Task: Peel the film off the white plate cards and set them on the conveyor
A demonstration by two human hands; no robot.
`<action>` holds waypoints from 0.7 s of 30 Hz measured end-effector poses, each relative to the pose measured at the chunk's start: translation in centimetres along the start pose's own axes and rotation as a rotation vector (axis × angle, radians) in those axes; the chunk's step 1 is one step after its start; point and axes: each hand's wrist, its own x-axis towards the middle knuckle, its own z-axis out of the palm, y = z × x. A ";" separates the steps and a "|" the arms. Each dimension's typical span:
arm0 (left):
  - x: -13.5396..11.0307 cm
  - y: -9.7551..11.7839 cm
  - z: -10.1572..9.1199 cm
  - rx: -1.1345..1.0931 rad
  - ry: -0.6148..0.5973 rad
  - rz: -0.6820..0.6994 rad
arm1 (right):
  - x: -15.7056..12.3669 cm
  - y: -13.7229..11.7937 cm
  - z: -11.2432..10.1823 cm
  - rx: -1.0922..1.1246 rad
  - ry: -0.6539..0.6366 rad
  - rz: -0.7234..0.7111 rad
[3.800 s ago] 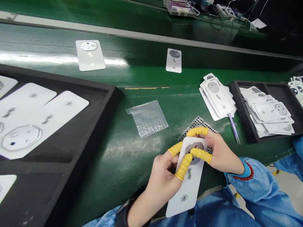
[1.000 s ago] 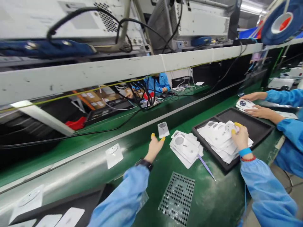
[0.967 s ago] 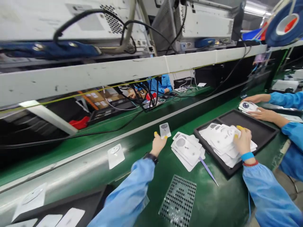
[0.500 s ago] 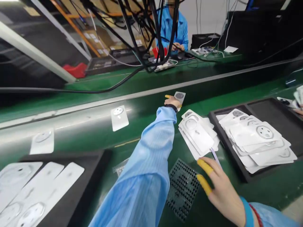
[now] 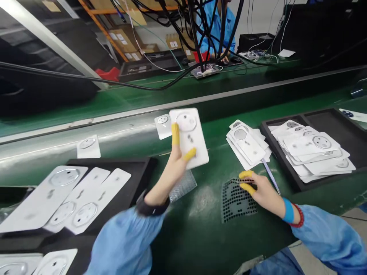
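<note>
When viewed from the head camera, left hand (image 5: 172, 170) raised above the green table (image 5: 200, 236); grip narrow, pinching a white rectangular card (image 5: 200, 131) with a round printed mark near its upper end. Card tilted, held off the table. Yellow finger cots (image 5: 175, 133) on two fingertips, both against the card's face. Small white card (image 5: 163, 126) lying on the table just beside the held card's left edge. Bubble-wrap bag (image 5: 183, 187) beneath the left hand, near the held card's lower edge.

Right hand (image 5: 265, 194) low over a black perforated sheet (image 5: 236, 202); fingertips close together, grip narrow, no held item visible. Contact with the sheet: impossible to confirm from this view. Lilac pick (image 5: 271, 177) just right of those fingertips, lying along the edge of a black tray (image 5: 276, 160). Loose stack of white cards (image 5: 246, 143) between the held card and that tray; tray stack (image 5: 312, 147) inside the tray.

Left-side limit: black foam tray (image 5: 140, 162) of large white cards, its corner near the left wrist. Widest gap: between the two hands. Far side of the line: person in a blue smock (image 5: 215, 23), well apart.
</note>
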 end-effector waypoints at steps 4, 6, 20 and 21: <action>-9.1 -3.8 -1.9 -0.282 -0.057 -0.378 | 1.6 -2.0 -1.5 0.346 -0.209 0.096; -11.7 -5.1 -1.5 -0.291 -0.070 -0.398 | 2.5 -2.9 -1.5 0.345 -0.268 0.095; -15.1 -4.8 0.9 -0.488 -0.041 -0.485 | 0.8 -5.6 6.4 -0.137 -0.051 -0.446; -15.2 -4.9 0.9 -0.499 -0.019 -0.498 | 0.7 -5.6 6.7 -0.160 -0.057 -0.465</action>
